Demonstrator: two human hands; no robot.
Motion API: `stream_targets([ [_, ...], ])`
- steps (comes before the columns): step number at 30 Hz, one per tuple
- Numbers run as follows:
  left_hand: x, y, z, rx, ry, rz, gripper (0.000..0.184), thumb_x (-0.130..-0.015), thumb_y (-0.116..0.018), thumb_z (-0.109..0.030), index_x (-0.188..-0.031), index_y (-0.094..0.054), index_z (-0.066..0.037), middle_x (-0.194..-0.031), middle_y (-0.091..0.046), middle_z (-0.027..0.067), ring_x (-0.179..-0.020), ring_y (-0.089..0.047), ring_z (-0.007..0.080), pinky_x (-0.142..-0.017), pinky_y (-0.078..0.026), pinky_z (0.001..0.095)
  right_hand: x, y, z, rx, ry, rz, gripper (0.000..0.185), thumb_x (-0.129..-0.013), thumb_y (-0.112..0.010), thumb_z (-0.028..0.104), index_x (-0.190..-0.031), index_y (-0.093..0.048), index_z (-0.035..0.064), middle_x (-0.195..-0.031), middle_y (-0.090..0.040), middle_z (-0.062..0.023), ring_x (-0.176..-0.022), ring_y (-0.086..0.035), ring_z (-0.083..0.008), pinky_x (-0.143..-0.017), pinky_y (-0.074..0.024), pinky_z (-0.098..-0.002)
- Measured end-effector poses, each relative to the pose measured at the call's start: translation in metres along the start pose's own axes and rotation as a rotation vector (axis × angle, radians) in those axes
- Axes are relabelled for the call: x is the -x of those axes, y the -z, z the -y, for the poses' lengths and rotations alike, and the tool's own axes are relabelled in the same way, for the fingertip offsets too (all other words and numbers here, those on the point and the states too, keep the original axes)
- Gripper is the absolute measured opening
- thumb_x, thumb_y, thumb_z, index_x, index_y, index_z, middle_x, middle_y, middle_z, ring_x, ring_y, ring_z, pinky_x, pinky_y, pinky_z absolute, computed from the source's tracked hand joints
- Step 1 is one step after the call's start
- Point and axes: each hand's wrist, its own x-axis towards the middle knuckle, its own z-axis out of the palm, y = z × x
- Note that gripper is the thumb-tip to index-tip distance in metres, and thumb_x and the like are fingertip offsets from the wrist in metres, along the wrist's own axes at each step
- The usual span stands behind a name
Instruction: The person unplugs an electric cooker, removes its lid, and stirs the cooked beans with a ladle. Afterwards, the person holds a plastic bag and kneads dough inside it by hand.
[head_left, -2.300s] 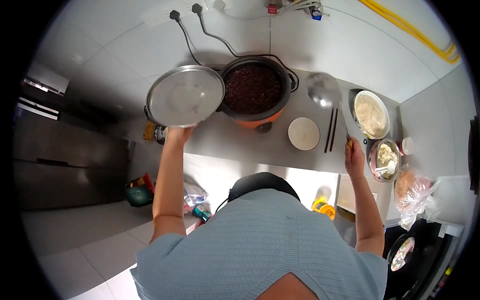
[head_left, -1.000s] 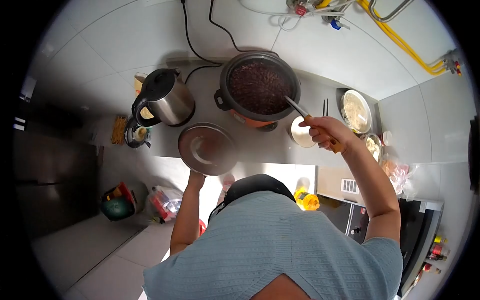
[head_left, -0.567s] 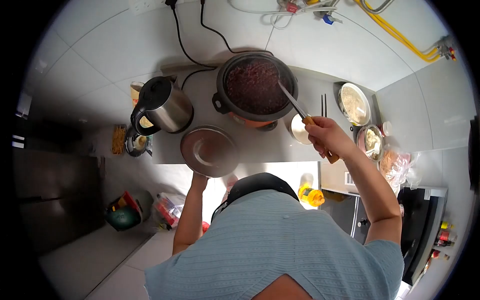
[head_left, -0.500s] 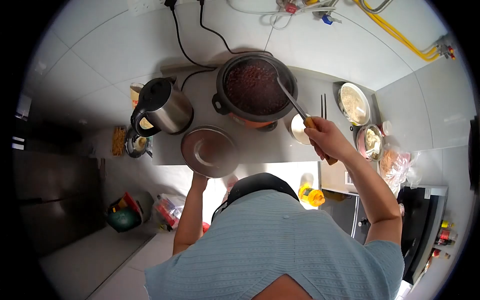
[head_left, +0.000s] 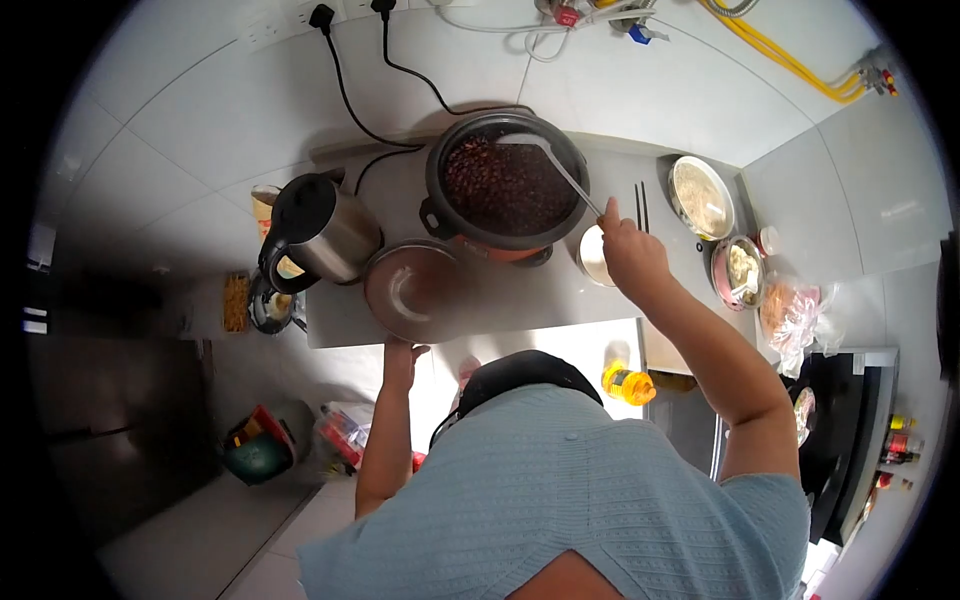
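Observation:
My right hand (head_left: 633, 250) is closed round the handle of a metal ladle (head_left: 568, 172). The ladle's head rests in dark red beans (head_left: 490, 195) inside a black-rimmed orange cooker (head_left: 436, 170). In my left hand (head_left: 402, 362) is a round lid (head_left: 412, 292), held by its near side over the counter's front edge, left of and below the cooker; most of those fingers are hidden under it. A white bowl (head_left: 594, 256), partly covered by my right hand, stands right of the cooker, with dark chopsticks (head_left: 641, 206) behind it.
A steel kettle (head_left: 345, 235) stands on the counter (head_left: 520, 305) at the left. On the right are a bowl of pale grains (head_left: 703, 197), a smaller food bowl (head_left: 742, 272) and a plastic bag (head_left: 790, 312). A yellow bottle (head_left: 628, 384) is below the counter. Black cords run behind the cooker.
Over the last second the ladle's head has moved from the pot's right side to its upper middle, and my right hand has shifted up slightly. The lid stays in my left hand, left of the pot.

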Motion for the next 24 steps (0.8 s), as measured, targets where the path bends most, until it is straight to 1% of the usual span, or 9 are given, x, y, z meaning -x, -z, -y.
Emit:
stream_targets([
  [3, 0.001, -0.001, 0.0, 0.09, -0.025, 0.046, 0.035, -0.087, -0.058, -0.016, -0.12, -0.047, -0.011, -0.113, -0.058, 0.006, -0.097, -0.059, 0.0161, -0.073, -0.052, 0.0314, 0.001, 0.002, 0.002, -0.122, -0.03, 0.038, 0.039, -0.09, -0.049, 0.019, -0.122, -0.042, -0.002, -0.082, -0.062, -0.016, -0.063, -0.064, -0.0281, -0.047, -0.0497, -0.0385],
  [5, 0.004, 0.003, 0.003, 0.074, -0.044, 0.091, 0.036, -0.086, -0.058, -0.014, -0.121, -0.047, -0.011, -0.114, -0.057, 0.0066, -0.099, -0.059, 0.0168, -0.075, -0.052, 0.0327, -0.011, 0.061, 0.021, -0.584, -0.331, 0.614, 0.026, -0.09, -0.047, 0.017, -0.107, -0.048, -0.0018, -0.073, -0.06, -0.0143, -0.056, -0.063, -0.0255, -0.041, -0.0474, -0.0375],
  [6, 0.005, 0.005, 0.005, 0.068, -0.011, 0.082, 0.038, -0.086, -0.058, -0.014, -0.122, -0.046, -0.011, -0.115, -0.057, 0.0066, -0.1, -0.058, 0.0174, -0.078, -0.051, 0.0341, -0.016, 0.057, 0.015, -0.783, -0.424, 0.565, 0.018, -0.089, -0.048, 0.018, -0.092, -0.049, -0.0001, -0.065, -0.056, -0.0101, -0.048, -0.058, -0.0205, -0.036, -0.0442, -0.0327],
  [9, 0.014, 0.001, 0.0, 0.027, 0.039, 0.07, 0.039, -0.087, -0.057, -0.013, -0.123, -0.046, -0.01, -0.117, -0.056, 0.0063, -0.103, -0.057, 0.0182, -0.081, -0.05, 0.0361, -0.024, 0.067, 0.001, -1.143, -0.507, 0.692, 0.019, -0.089, -0.052, 0.02, -0.085, -0.053, 0.0013, -0.062, -0.05, -0.003, -0.043, -0.046, -0.0104, -0.036, -0.0391, -0.0242],
  [13, 0.019, 0.001, -0.004, -0.019, 0.056, 0.078, 0.039, -0.087, -0.056, -0.015, -0.124, -0.046, -0.009, -0.117, -0.057, 0.0059, -0.104, -0.057, 0.0184, -0.082, -0.049, 0.0372, -0.024, 0.069, -0.001, -1.397, -0.61, 0.721, 0.019, -0.089, -0.054, 0.02, -0.089, -0.054, 0.0007, -0.062, -0.05, -0.0022, -0.043, -0.044, -0.0078, -0.035, -0.0365, -0.0215],
  [15, 0.019, 0.002, -0.001, -0.057, 0.058, 0.077, 0.038, -0.087, -0.057, -0.016, -0.123, -0.047, -0.009, -0.117, -0.057, 0.0059, -0.104, -0.057, 0.0187, -0.082, -0.049, 0.0367, -0.021, 0.067, -0.007, -1.656, -0.703, 0.797, 0.02, -0.09, -0.054, 0.018, -0.096, -0.055, -0.0003, -0.062, -0.05, -0.0013, -0.042, -0.042, -0.0049, -0.034, -0.0333, -0.0181],
  [18, 0.019, 0.007, 0.001, -0.108, 0.077, 0.093, 0.035, -0.088, -0.057, -0.017, -0.122, -0.05, -0.01, -0.117, -0.058, 0.0037, -0.104, -0.057, 0.0171, -0.08, -0.048, 0.0336, -0.012, 0.066, -0.012, -1.8, -0.724, 0.802, 0.018, -0.089, -0.056, 0.016, -0.095, -0.055, -0.0001, -0.063, -0.05, -0.0022, -0.043, -0.042, -0.0049, -0.035, -0.034, -0.0186],
  [21, 0.022, 0.008, 0.0, -0.134, 0.105, 0.121, 0.032, -0.089, -0.056, -0.017, -0.12, -0.053, -0.01, -0.116, -0.059, 0.0019, -0.102, -0.057, 0.0155, -0.078, -0.047, 0.0309, -0.002, 0.075, -0.008, -1.795, -0.69, 0.749, 0.023, -0.091, -0.052, 0.017, -0.105, -0.055, -0.0011, -0.063, -0.05, -0.0007, -0.041, -0.041, -0.003, -0.033, -0.03, -0.0161],
  [24, 0.026, 0.01, 0.002, -0.157, 0.114, 0.154, 0.029, -0.089, -0.056, -0.017, -0.117, -0.055, -0.008, -0.112, -0.061, 0.0031, -0.098, -0.059, 0.0162, -0.076, -0.047, 0.0306, 0.006, 0.084, -0.003, -1.764, -0.652, 0.689, 0.023, -0.091, -0.052, 0.017, -0.106, -0.054, -0.0002, -0.064, -0.051, -0.0006, -0.041, -0.042, -0.0034, -0.033, -0.0312, -0.0166],
])
